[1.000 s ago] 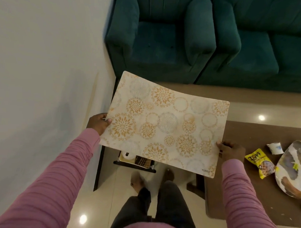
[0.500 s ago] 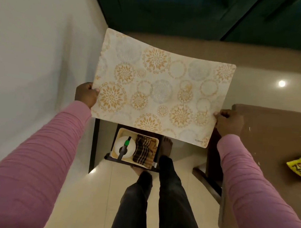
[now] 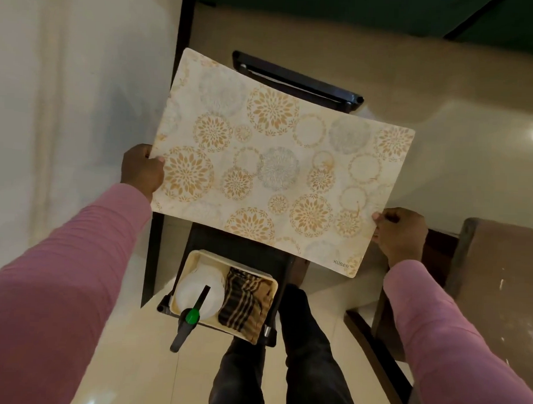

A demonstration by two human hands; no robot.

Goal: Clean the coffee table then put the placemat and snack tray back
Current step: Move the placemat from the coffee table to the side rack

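I hold a cream placemat printed with gold and grey flower circles flat in the air in front of me. My left hand pinches its left edge and my right hand pinches its right edge near the lower corner. The mat hangs over a small black stand beside the wall. The brown coffee table shows only as a corner at the right edge, just right of my right hand. The snack tray is out of view.
Below the mat, a cream tray on the black stand holds a white spray bottle with a green nozzle and a striped brown cloth. A white wall stands close on the left. My legs stand on the glossy floor.
My view has tilted further down and left; the green sofa and the snack items on the table have left the frame. The mat stays gripped by both hands, now over the black stand.
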